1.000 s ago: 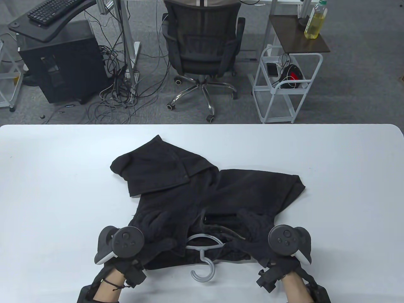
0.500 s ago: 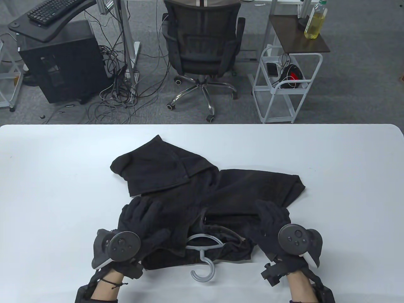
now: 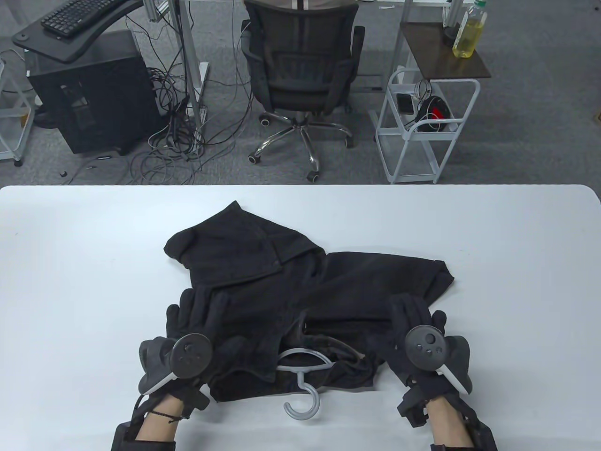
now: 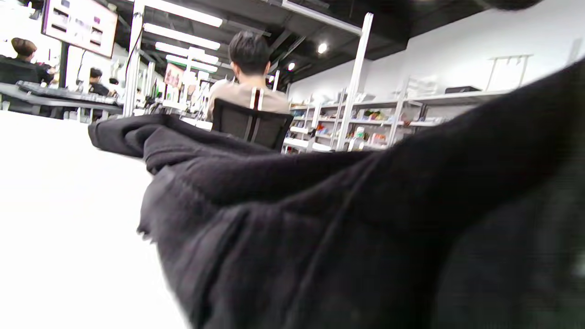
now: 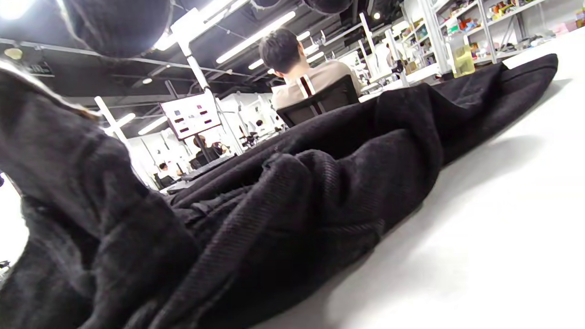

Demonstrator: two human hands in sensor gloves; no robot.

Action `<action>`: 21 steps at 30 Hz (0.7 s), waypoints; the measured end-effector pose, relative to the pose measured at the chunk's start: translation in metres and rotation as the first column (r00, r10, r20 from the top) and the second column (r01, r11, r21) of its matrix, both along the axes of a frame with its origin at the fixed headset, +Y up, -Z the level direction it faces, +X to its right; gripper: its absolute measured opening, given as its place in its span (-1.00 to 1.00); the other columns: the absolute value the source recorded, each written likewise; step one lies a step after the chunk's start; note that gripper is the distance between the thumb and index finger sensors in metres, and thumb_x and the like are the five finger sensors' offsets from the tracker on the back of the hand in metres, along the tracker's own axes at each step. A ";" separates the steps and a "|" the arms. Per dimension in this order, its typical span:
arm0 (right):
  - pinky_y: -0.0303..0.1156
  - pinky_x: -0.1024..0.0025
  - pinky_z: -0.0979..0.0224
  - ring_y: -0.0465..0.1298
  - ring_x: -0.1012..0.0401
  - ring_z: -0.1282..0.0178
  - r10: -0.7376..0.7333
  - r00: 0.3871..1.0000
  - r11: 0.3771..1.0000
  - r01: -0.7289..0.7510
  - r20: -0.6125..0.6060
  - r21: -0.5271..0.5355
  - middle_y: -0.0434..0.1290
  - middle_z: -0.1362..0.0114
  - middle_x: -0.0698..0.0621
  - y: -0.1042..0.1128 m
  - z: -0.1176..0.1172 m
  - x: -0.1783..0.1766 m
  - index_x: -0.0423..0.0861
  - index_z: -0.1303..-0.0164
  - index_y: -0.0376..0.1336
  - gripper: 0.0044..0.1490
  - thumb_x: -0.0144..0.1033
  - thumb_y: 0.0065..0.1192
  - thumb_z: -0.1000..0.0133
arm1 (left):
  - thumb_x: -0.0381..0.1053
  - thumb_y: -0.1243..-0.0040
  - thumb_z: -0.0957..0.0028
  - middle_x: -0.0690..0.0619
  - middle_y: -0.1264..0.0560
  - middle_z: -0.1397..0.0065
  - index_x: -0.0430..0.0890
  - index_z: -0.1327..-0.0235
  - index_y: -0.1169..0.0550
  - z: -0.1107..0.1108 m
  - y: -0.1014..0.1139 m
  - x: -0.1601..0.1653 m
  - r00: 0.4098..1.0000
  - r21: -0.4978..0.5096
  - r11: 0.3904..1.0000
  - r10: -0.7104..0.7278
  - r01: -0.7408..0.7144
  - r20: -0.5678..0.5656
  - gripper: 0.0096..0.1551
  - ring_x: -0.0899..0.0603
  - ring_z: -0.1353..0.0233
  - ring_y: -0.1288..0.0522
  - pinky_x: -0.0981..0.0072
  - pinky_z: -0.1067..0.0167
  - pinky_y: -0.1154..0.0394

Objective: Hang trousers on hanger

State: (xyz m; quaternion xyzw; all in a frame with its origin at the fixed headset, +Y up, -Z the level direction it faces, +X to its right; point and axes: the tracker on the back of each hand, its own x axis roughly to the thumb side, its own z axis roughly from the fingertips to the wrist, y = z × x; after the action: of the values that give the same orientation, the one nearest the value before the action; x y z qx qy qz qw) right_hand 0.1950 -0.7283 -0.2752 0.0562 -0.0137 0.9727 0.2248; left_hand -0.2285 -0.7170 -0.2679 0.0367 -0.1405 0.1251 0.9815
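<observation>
Black trousers point(image 3: 305, 291) lie crumpled on the white table point(image 3: 75, 282). A grey plastic hanger point(image 3: 303, 376) lies at their near edge, its hook on bare table and its shoulders mostly under the cloth. My left hand point(image 3: 202, 314) lies flat with fingers spread on the trousers' left side. My right hand point(image 3: 413, 317) lies flat with fingers extended on their right side. Neither hand grips anything. The trousers fill the left wrist view point(image 4: 320, 219) and the right wrist view point(image 5: 283, 196).
Beyond the table's far edge stand an office chair point(image 3: 300, 70), a white wire cart point(image 3: 422, 127), a side table with a bottle point(image 3: 467, 30), and a computer tower point(image 3: 89, 89) with cables on the floor.
Both hands have opened from curled to flat. The left slid outward to the left, the right outward to the right and forward, over the cloth. The hanger has not moved.
</observation>
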 end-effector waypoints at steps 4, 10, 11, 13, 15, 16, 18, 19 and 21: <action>-0.44 -0.15 -0.55 -0.19 -0.07 -0.75 0.018 1.000 1.000 -0.018 -0.001 -0.026 -0.15 -0.78 -0.04 -0.003 -0.002 -0.001 0.07 -0.63 -0.21 0.15 0.36 0.09 0.06 | 0.56 0.19 -0.06 -0.19 0.22 -0.74 0.00 -0.68 0.10 -0.002 -0.005 -0.001 1.000 -0.062 0.998 -0.018 0.018 -0.011 0.08 -0.43 -0.67 0.27 -0.49 -0.41 0.16; -0.45 -0.16 -0.54 -0.20 -0.07 -0.75 0.017 1.000 0.999 -0.017 0.001 -0.044 -0.17 -0.78 -0.04 -0.002 -0.003 0.001 0.07 -0.63 -0.22 0.16 0.36 0.09 0.06 | 0.56 0.19 -0.06 -0.19 0.20 -0.74 0.00 -0.68 0.09 -0.003 -0.006 0.000 1.000 -0.076 0.997 -0.028 0.027 -0.014 0.08 -0.44 -0.67 0.25 -0.50 -0.41 0.15; -0.45 -0.16 -0.54 -0.20 -0.07 -0.75 0.012 1.000 0.999 -0.012 0.004 -0.044 -0.17 -0.78 -0.04 -0.002 -0.003 0.002 0.07 -0.62 -0.22 0.15 0.36 0.09 0.05 | 0.56 0.19 -0.06 -0.19 0.20 -0.74 0.00 -0.68 0.09 -0.003 -0.006 0.000 1.000 -0.078 0.997 -0.026 0.025 -0.016 0.08 -0.44 -0.67 0.25 -0.50 -0.41 0.15; -0.45 -0.16 -0.54 -0.20 -0.07 -0.75 0.007 1.000 0.999 -0.006 0.006 -0.043 -0.16 -0.78 -0.04 -0.002 -0.002 0.003 0.07 -0.63 -0.22 0.15 0.36 0.09 0.05 | 0.56 0.19 -0.06 -0.20 0.19 -0.74 0.00 -0.69 0.08 -0.003 -0.006 0.000 0.999 -0.078 0.997 -0.026 0.024 -0.019 0.08 -0.44 -0.67 0.24 -0.49 -0.41 0.15; -0.44 -0.16 -0.54 -0.20 -0.07 -0.75 0.006 1.000 0.999 -0.005 0.006 -0.045 -0.16 -0.78 -0.04 -0.002 -0.002 0.003 0.06 -0.63 -0.22 0.15 0.36 0.08 0.05 | 0.56 0.19 -0.06 -0.20 0.18 -0.74 0.00 -0.69 0.08 -0.003 -0.007 0.000 1.000 -0.080 0.997 -0.023 0.021 -0.018 0.08 -0.44 -0.67 0.24 -0.49 -0.41 0.15; -0.44 -0.16 -0.54 -0.19 -0.07 -0.75 0.004 1.000 0.999 -0.004 0.005 -0.047 -0.15 -0.78 -0.05 -0.002 -0.002 0.003 0.06 -0.63 -0.22 0.16 0.36 0.09 0.05 | 0.56 0.19 -0.06 -0.20 0.18 -0.74 0.00 -0.69 0.07 -0.003 -0.007 0.000 1.000 -0.081 0.997 -0.023 0.021 -0.017 0.08 -0.44 -0.67 0.24 -0.49 -0.41 0.15; -0.43 -0.17 -0.54 -0.19 -0.08 -0.75 0.002 1.000 0.999 -0.002 0.002 -0.047 -0.15 -0.78 -0.05 -0.002 -0.003 0.003 0.06 -0.63 -0.22 0.16 0.36 0.08 0.05 | 0.56 0.19 -0.06 -0.20 0.17 -0.74 0.00 -0.69 0.07 -0.003 -0.007 0.000 1.000 -0.083 0.996 -0.019 0.017 -0.016 0.07 -0.44 -0.67 0.23 -0.49 -0.41 0.15; -0.43 -0.17 -0.54 -0.19 -0.08 -0.75 0.000 1.000 0.999 0.000 0.000 -0.048 -0.15 -0.78 -0.05 -0.002 -0.003 0.003 0.06 -0.63 -0.22 0.16 0.36 0.08 0.05 | 0.55 0.18 -0.06 -0.20 0.17 -0.75 0.00 -0.69 0.06 -0.003 -0.007 0.000 1.000 -0.084 0.996 -0.011 0.010 -0.015 0.07 -0.44 -0.67 0.23 -0.49 -0.41 0.15; -0.42 -0.17 -0.54 -0.18 -0.08 -0.75 -0.003 1.000 0.999 0.003 -0.005 -0.052 -0.15 -0.78 -0.05 -0.003 -0.003 0.003 0.06 -0.63 -0.22 0.15 0.36 0.08 0.05 | 0.55 0.18 -0.06 -0.20 0.16 -0.75 0.00 -0.69 0.06 -0.002 -0.006 -0.001 1.000 -0.085 0.996 -0.001 -0.001 -0.015 0.07 -0.44 -0.67 0.23 -0.49 -0.41 0.15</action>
State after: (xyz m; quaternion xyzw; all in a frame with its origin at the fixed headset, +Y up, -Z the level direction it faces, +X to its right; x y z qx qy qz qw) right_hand 0.1976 -0.7310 -0.2778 0.0526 0.0123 0.9722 0.2278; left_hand -0.2291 -0.7231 -0.2702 -0.0043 -0.1276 0.1306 0.9832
